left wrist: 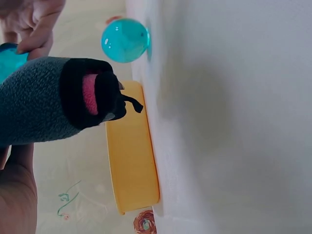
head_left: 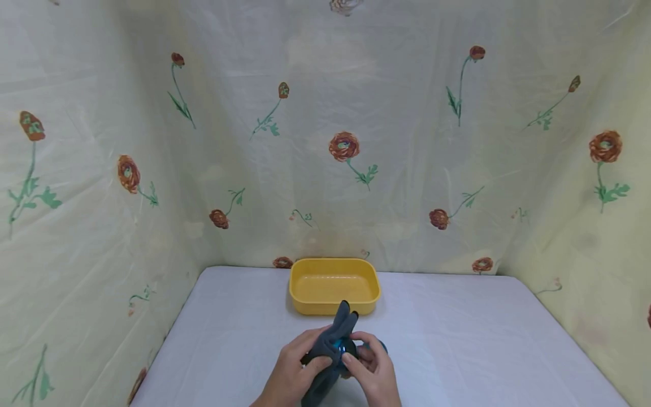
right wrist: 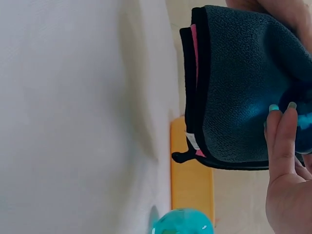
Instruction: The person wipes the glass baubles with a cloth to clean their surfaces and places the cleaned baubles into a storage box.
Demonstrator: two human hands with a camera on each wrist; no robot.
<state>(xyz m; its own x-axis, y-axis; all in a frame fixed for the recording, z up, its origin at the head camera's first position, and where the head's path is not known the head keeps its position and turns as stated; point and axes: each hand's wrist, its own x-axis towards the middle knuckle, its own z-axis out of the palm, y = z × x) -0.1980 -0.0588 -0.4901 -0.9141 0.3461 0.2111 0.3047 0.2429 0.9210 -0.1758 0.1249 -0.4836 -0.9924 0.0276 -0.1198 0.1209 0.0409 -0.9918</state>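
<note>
A folded dark grey fleece cloth [head_left: 337, 332] with black edging and a hanging loop is gripped by my left hand [head_left: 296, 362]. My right hand [head_left: 375, 374] holds a glossy translucent blue ball [head_left: 348, 347] against that cloth, its fingertips on the ball. The right wrist view shows the cloth [right wrist: 239, 87] hanging above the table, with part of the ball [right wrist: 304, 122] cut off by the frame edge. A second, teal see-through ball [left wrist: 125, 40] rests on the table beyond the right hand, mostly hidden by it in the head view.
Behind the hands, a yellow rectangular tub [head_left: 334, 308] stands near the back edge of the white table [head_left: 458, 339]. Pale flower-printed fabric [head_left: 396, 186] encloses the table at the back and both sides.
</note>
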